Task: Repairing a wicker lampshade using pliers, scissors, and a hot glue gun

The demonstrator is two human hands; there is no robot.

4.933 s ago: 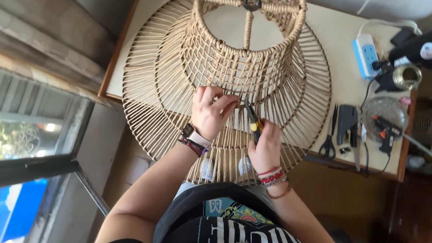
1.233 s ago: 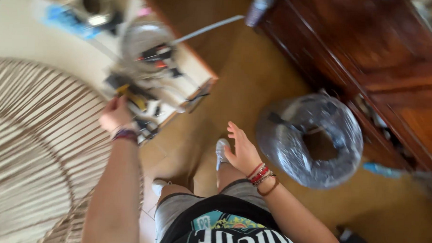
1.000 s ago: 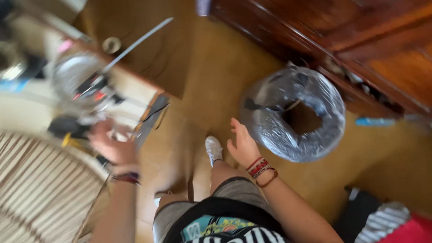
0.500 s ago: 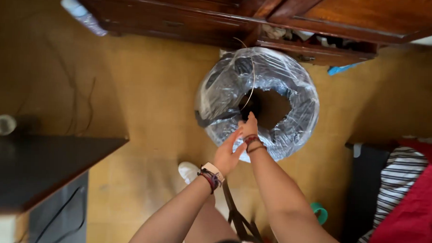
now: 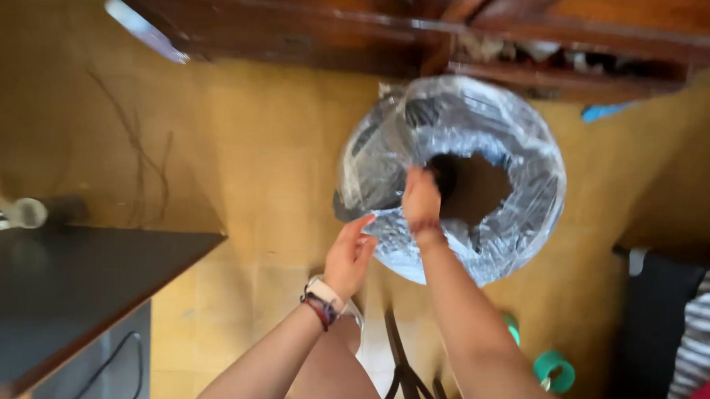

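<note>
A large ring-shaped coil wrapped in clear plastic film (image 5: pixel 521 162) lies on the yellow floor below a dark wooden cabinet. My right hand (image 5: pixel 421 199) reaches into the coil's dark centre hole at its left edge, fingers curled; what they grip is blurred. My left hand (image 5: pixel 350 254) hovers with fingers apart just beside the coil's lower left rim, holding nothing. It wears a watch and bracelets on the wrist.
A dark tabletop (image 5: pixel 61 291) with a drawer handle fills the lower left. A dark wooden cabinet (image 5: pixel 392 28) runs along the top. A teal tape roll (image 5: pixel 553 370) lies on the floor at lower right, beside striped fabric (image 5: pixel 700 329). Thin dark wires (image 5: pixel 132 148) trail across the floor.
My view swung from the woven lampshade on the table to the floor. Both hands moved to the wrapped coil, and the right hand now reaches into its centre hole.
</note>
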